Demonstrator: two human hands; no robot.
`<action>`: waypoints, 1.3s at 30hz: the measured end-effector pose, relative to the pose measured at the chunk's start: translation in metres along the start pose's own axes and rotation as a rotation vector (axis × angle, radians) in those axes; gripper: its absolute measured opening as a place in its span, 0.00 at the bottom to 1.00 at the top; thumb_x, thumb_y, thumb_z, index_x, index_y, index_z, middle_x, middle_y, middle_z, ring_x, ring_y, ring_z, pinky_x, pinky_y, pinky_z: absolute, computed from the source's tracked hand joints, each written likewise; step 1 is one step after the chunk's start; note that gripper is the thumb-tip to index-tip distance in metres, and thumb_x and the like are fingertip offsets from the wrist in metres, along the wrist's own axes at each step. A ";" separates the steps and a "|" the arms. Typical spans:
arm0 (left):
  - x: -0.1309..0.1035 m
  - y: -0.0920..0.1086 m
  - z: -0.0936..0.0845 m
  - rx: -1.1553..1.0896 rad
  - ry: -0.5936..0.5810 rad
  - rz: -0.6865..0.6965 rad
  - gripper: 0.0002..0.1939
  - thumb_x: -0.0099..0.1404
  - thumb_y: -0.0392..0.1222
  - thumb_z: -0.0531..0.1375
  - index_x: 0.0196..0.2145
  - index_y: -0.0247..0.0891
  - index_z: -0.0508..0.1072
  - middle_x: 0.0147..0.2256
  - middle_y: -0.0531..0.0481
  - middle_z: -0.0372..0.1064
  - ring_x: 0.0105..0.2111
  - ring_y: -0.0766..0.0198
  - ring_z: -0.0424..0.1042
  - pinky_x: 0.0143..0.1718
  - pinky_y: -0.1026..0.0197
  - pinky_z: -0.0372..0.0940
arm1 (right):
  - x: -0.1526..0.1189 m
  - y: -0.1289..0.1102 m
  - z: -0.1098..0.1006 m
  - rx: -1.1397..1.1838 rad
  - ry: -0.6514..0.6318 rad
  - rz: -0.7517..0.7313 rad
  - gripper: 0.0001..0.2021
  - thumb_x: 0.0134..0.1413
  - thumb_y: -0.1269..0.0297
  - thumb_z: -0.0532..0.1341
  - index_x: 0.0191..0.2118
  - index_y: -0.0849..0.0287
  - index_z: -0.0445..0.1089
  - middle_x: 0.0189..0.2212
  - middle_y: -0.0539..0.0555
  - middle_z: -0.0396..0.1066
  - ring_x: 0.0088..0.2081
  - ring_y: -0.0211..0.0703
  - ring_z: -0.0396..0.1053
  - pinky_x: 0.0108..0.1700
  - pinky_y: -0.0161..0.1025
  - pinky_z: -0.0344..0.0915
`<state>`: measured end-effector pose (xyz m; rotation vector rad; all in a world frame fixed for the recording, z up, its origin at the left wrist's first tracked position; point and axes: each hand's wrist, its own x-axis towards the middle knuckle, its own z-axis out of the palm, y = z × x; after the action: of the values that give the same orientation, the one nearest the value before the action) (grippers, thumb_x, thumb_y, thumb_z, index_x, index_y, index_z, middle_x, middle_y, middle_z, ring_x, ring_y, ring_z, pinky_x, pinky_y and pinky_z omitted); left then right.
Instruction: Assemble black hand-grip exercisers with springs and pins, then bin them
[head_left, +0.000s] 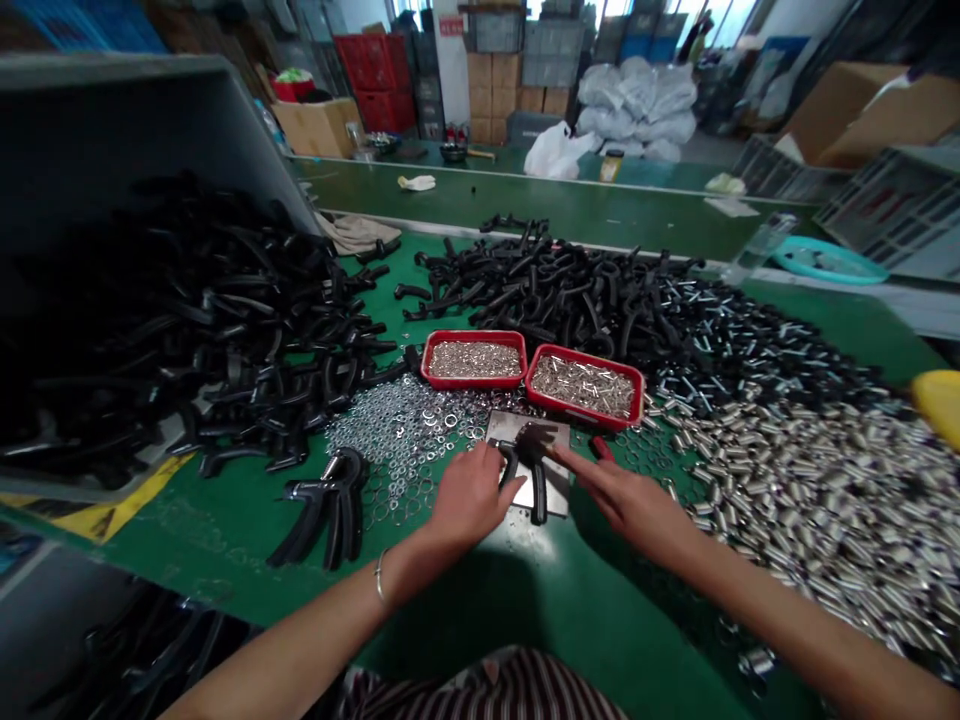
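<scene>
A black plastic clamp (538, 485) with two handles rests on a small metal plate (556, 497) in front of me. My left hand (471, 492) is closed around its left handle, the thumb lying between the handles. From the right, my right hand (611, 485) reaches to the clamp's jaw end with the forefinger and fingers pressed together at it. Whether a small part is between those fingertips is hidden. Behind the plate stand a red tray of tiny metal parts (474, 383) and a red tray of short pins (574, 408).
Several put-together clamps (330, 505) lie left of my hands. Loose metal rings (397, 435) spread behind them. Black handle parts (577, 290) heap up at the back and spill from a tipped grey bin (225, 75). Metal sleeves (832, 490) pile at the right.
</scene>
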<state>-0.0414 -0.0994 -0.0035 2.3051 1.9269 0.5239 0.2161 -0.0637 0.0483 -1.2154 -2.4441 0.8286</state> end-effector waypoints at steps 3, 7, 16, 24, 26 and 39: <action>0.002 0.010 0.006 0.043 -0.067 -0.033 0.11 0.67 0.49 0.60 0.39 0.38 0.70 0.36 0.40 0.72 0.35 0.51 0.74 0.34 0.53 0.65 | 0.000 0.002 0.001 0.218 -0.110 0.132 0.24 0.67 0.57 0.51 0.67 0.43 0.59 0.38 0.53 0.79 0.29 0.46 0.77 0.30 0.43 0.75; -0.005 0.002 -0.005 0.021 -0.147 -0.045 0.07 0.69 0.43 0.56 0.40 0.39 0.71 0.38 0.41 0.73 0.35 0.51 0.75 0.33 0.54 0.66 | -0.023 0.013 0.012 0.442 -0.073 0.378 0.32 0.61 0.48 0.58 0.68 0.48 0.56 0.24 0.48 0.75 0.15 0.42 0.67 0.16 0.37 0.64; -0.137 -0.089 -0.075 0.119 0.245 -0.318 0.12 0.71 0.45 0.55 0.50 0.46 0.67 0.45 0.44 0.73 0.43 0.53 0.75 0.45 0.51 0.70 | -0.096 0.041 0.048 0.236 0.092 0.255 0.17 0.58 0.48 0.61 0.48 0.50 0.72 0.43 0.57 0.77 0.41 0.54 0.76 0.41 0.46 0.75; -0.136 -0.118 -0.090 0.368 0.316 -0.470 0.17 0.72 0.49 0.52 0.53 0.38 0.68 0.47 0.39 0.70 0.43 0.50 0.74 0.42 0.53 0.69 | -0.066 0.056 0.072 -0.128 0.264 -0.024 0.20 0.63 0.50 0.57 0.52 0.58 0.71 0.44 0.62 0.72 0.45 0.57 0.70 0.49 0.55 0.67; -0.109 -0.110 -0.091 0.394 0.265 -0.349 0.16 0.73 0.45 0.52 0.53 0.40 0.70 0.47 0.39 0.70 0.45 0.52 0.73 0.46 0.53 0.67 | -0.061 0.054 0.072 -0.146 0.299 -0.050 0.22 0.64 0.50 0.56 0.54 0.59 0.70 0.46 0.63 0.71 0.46 0.58 0.69 0.51 0.55 0.66; 0.002 -0.126 -0.044 0.583 -0.244 0.004 0.14 0.66 0.28 0.49 0.42 0.33 0.73 0.36 0.37 0.70 0.35 0.49 0.74 0.38 0.52 0.67 | -0.076 0.096 0.010 -0.243 0.435 0.160 0.13 0.66 0.62 0.52 0.46 0.56 0.73 0.40 0.60 0.73 0.45 0.52 0.69 0.49 0.49 0.67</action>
<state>-0.1726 -0.0785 0.0020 2.5228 2.1533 -0.3638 0.3177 -0.0824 -0.0180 -1.5078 -2.1513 0.2637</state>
